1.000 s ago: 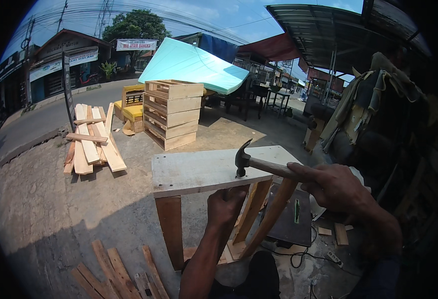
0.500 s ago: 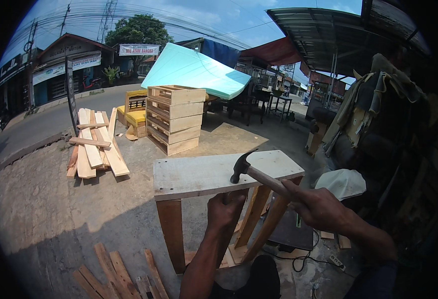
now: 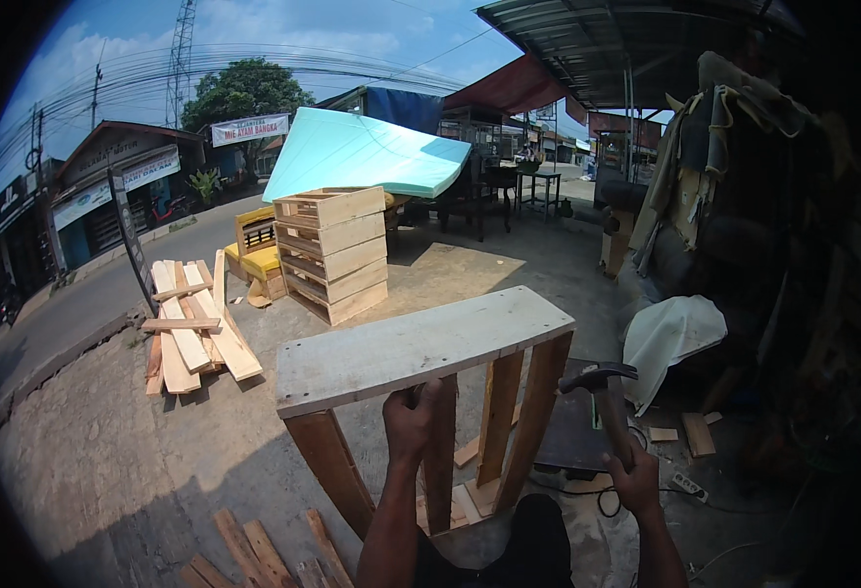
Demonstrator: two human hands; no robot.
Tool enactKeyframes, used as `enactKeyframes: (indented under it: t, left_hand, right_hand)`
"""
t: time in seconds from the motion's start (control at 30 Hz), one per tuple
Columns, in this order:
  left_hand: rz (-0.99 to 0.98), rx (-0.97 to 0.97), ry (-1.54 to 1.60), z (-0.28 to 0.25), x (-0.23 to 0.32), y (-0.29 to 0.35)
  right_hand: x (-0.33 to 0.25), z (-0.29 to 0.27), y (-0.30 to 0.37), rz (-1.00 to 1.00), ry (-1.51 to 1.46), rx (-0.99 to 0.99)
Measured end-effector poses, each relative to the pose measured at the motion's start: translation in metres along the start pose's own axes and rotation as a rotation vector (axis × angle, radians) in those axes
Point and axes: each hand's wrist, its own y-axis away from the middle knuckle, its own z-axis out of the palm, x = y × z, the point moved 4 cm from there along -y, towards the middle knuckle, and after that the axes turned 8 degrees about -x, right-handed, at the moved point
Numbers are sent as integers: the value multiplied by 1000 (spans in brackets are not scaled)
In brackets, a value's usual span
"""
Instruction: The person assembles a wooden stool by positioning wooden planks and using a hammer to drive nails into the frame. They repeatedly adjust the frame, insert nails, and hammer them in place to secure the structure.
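A wooden frame stands upright before me, topped by a whitish board with dark nail spots near its ends. Just under the board's front edge, my left hand is closed on a wooden upright of the frame. My right hand grips a claw hammer by its wooden handle. The hammer is raised to the right of the frame, apart from the board, with its metal head up.
Loose planks lie in a pile at the left; more wood strips are at the lower left. Stacked slatted wooden frames stand beyond, by a turquoise foam sheet. A power strip and cord lie at the right.
My right hand has lowered and brought the hammer from over the board to the frame's right side. My left hand stays under the board's front edge. The view has shifted slightly.
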Motion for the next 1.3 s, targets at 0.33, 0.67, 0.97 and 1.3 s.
enactKeyframes:
  t: [0.33,0.67,0.97,1.3]
  left_hand:
    - [15,413,-8,22,17,-12]
    - [-183,90,229,-72,10,-67]
    - [-455,-9,66,-106,1,-111]
    - [-206,-72,63,-45,118,-29]
  right_hand:
    - [271,108,536,1496,148,55]
    - [275,42,538,1572,501,17]
    - [230,47,202,806,30,4]
    - [-8,195,-16,56,-868,-524]
